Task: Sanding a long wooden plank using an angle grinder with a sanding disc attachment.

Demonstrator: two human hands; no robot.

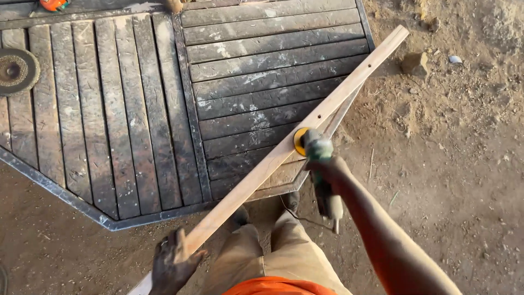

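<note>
Left hand [173, 263] clamped on near end of long pale wooden strip [295, 143]; right hand [327, 169] gripping green power sander [322, 175], yellow disc [299, 141] on strip's midlength. Judged midway: stretch beyond right hand seemingly unsanded.

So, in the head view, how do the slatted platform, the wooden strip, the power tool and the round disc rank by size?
Largest to smallest, as they look:
1. Slatted platform, filling most of the frame.
2. Wooden strip, long but thin.
3. Power tool, in the right hand.
4. Round disc, cut off by the edge and farther away, so its last place is unsure.
</note>
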